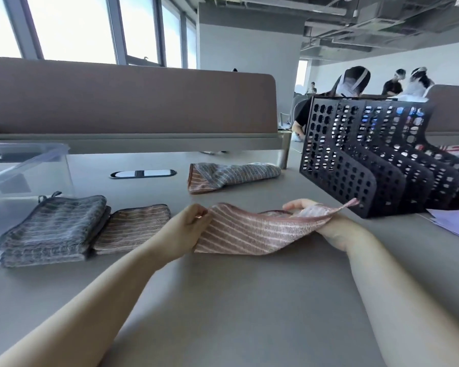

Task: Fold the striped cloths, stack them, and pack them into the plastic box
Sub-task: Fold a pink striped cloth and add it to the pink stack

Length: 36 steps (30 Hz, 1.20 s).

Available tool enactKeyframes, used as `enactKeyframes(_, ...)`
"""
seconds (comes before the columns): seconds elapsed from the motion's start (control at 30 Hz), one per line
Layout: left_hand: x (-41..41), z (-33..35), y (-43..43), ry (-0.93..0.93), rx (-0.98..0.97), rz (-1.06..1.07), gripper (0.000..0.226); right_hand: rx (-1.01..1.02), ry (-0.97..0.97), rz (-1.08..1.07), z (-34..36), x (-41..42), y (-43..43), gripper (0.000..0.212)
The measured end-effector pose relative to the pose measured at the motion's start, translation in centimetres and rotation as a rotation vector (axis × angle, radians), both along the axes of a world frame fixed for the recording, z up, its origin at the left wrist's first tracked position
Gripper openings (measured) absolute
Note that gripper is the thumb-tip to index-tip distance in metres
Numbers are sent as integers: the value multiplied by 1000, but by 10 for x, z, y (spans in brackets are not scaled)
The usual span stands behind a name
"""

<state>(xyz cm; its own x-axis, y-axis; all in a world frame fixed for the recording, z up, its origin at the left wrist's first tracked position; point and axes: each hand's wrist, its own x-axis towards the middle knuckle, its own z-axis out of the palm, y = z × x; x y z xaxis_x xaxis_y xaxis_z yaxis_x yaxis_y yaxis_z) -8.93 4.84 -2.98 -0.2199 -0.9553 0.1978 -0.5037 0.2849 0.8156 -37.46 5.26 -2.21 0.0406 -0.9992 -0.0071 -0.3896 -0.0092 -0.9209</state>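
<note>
A pink striped cloth (pixel 252 230) hangs just above the table between my hands, sagging in the middle. My left hand (pixel 188 229) pinches its left edge. My right hand (pixel 326 223) grips its right end, fingers partly hidden under the fabric. A folded grey striped stack (pixel 53 229) and a folded brown striped cloth (pixel 135 226) lie side by side at the left. An unfolded bundle of pink and grey cloths (pixel 231 176) lies farther back. The clear plastic box (pixel 24 170) stands at the far left.
A black perforated file rack (pixel 376 160) stands close to my right hand. Purple papers (pixel 453 221) lie at the right edge. A brown desk divider (pixel 130 102) closes off the back, with a cable port (pixel 142 174) before it. People sit beyond.
</note>
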Motion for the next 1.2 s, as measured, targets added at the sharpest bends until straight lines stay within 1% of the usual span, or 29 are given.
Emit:
enactKeyframes(0.03, -2, -1, 1, -50, -27, 31, 17, -19, -4, 5, -2, -3, -1, 21)
enactKeyframes(0.1, -3, -2, 3, -69, -48, 93, 22, -54, -18, 30, -5, -8, 1, 16)
enactKeyframes(0.2, 0, -2, 3, -14, -6, 160, 19, -85, -78, 80, -5, -12, 8, 15)
enactKeyframes(0.27, 3, -3, 1, 54, 32, 203, 19, -70, -99, 47, -4, -10, 9, 21)
enactKeyframes(0.33, 5, -5, -4, 80, 56, 241, 19, -37, -95, -6, -6, -9, 5, 21)
enactKeyframes(0.4, 7, -8, -8, 35, 56, 278, 19, -19, -67, -57, -9, -7, 1, 14)
enactKeyframes(0.47, 9, -11, -10, -47, 25, 305, 20, -20, -32, -114, -11, -7, -2, 10)
enactKeyframes(0.5, 9, -12, -10, -86, 3, 310, 20, -26, 2, -126, -13, -6, -3, 9)
enactKeyframes(0.53, 9, -13, -10, -124, -20, 318, 20, -40, 51, -136, -14, -6, -5, 13)
enactKeyframes(0.63, 10, -16, -10, -237, -58, 363, 21, -99, 246, -202, -20, -6, -11, 34)
enactKeyframes(0.67, 10, -16, -10, -268, -55, 372, 22, -118, 296, -229, -22, -5, -12, 35)
enactKeyframes(0.77, 8, -18, -12, -360, -49, 384, 23, -158, 439, -317, -26, -3, -15, 28)
enactKeyframes(0.83, 4, -18, -12, -417, -43, 402, 22, -178, 545, -370, -25, 0, -15, 26)
enactKeyframes(0.9, 0, -17, -11, -483, -32, 409, 22, -163, 668, -415, -23, 2, -15, 24)
enactKeyframes(1.0, -4, -13, -8, -637, -67, 376, 30, -119, 883, -448, -19, 7, -11, 24)
enactKeyframes(1.07, -5, -10, -6, -687, -85, 362, 33, -82, 945, -468, -17, 9, -9, 24)
enactKeyframes(1.1, -5, -10, -6, -684, -80, 360, 34, -68, 940, -468, -17, 10, -9, 26)
enactKeyframes(1.2, -6, -11, -9, -604, -20, 350, 32, -40, 811, -468, -16, 11, -9, 38)
